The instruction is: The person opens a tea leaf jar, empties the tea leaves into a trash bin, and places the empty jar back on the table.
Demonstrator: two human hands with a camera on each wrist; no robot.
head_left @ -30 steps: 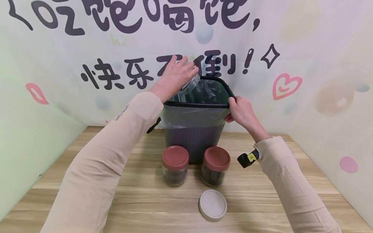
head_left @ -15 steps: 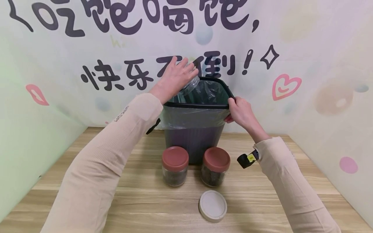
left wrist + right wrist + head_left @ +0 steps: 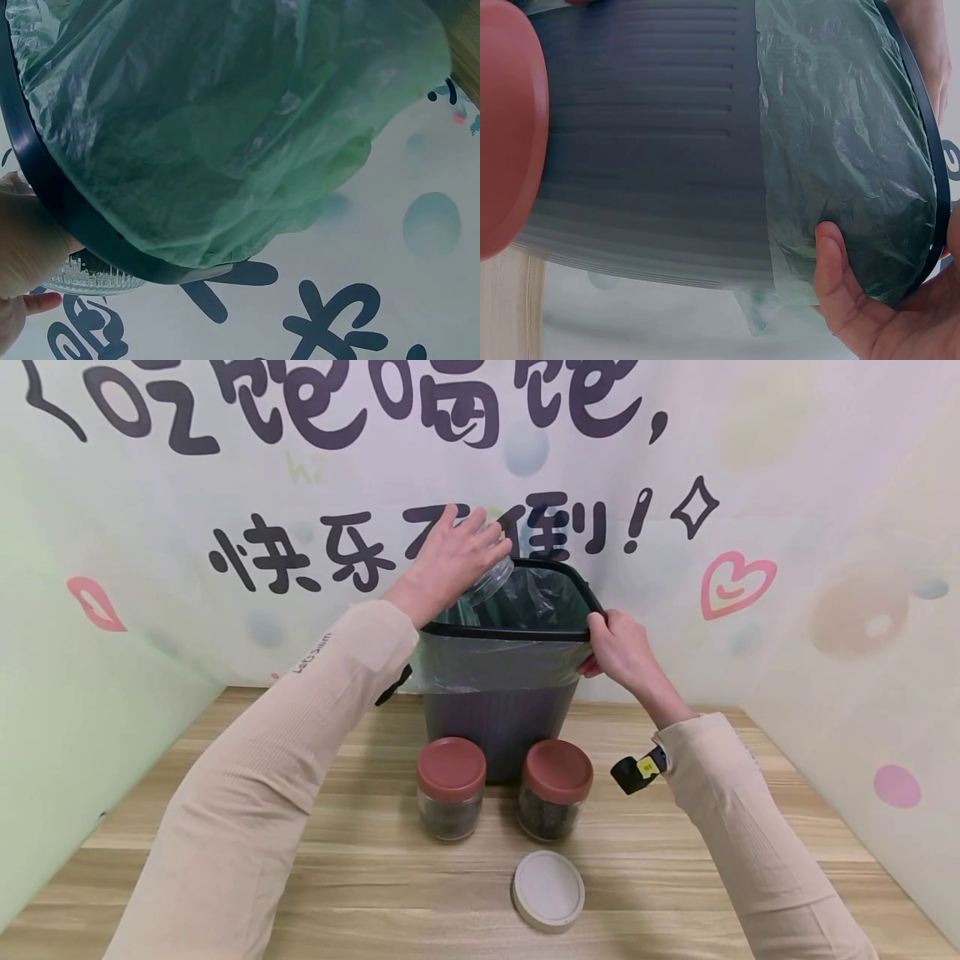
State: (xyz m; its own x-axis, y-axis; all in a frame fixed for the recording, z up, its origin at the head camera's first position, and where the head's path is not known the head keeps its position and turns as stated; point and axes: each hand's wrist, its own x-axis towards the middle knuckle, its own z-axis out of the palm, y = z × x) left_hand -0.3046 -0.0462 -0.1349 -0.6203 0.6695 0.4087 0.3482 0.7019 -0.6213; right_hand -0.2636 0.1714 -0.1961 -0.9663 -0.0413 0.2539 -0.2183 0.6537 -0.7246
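Observation:
My left hand [image 3: 457,556] grips a clear jar [image 3: 491,581], tipped over the far left of the trash can's mouth. In the left wrist view the ribbed glass of that jar [image 3: 97,279] shows dark stuff inside, partly hidden behind the rim. The dark trash can [image 3: 495,718] stands upright with a translucent green bag [image 3: 510,664] folded over its edge. At its right corner, my right hand [image 3: 621,643] holds the black rim [image 3: 525,632], thumb on top. One finger [image 3: 831,259] presses the bag's outside in the right wrist view.
Two jars with red lids, a left jar [image 3: 452,785] and a right jar [image 3: 557,787], stand in front of the can with dark contents. A round white lid [image 3: 548,890] lies nearer on the wooden table [image 3: 375,893]. A printed cloth wall [image 3: 300,468] rises close behind.

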